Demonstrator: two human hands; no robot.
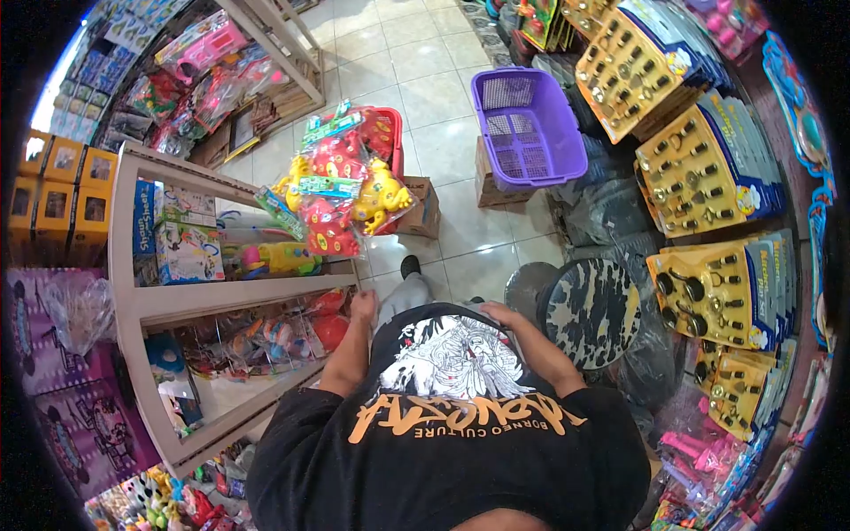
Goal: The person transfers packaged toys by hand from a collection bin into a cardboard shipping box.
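Note:
My left hand (363,305) is beside my grey trouser leg (403,296), close to the corner of a white shelf frame (239,301). Its fingers look loosely extended, and nothing shows in it. At the other side of my lap, my right hand (500,313) rests by my leg with fingers stretched out, partly behind my black shirt (460,460). It holds nothing that I can see. Ahead stands a red basket (387,133) piled with bagged red and yellow toys (336,181). A purple basket (531,133) sits on a cardboard box (500,186).
Round stools with a black-and-cream patterned seat (591,311) stand at my right. Yellow kitchen playset cards (695,168) line the right side. Boxed toys (190,239) fill the left shelf, with purple boxes (80,380) further left. A tiled floor (434,97) runs ahead.

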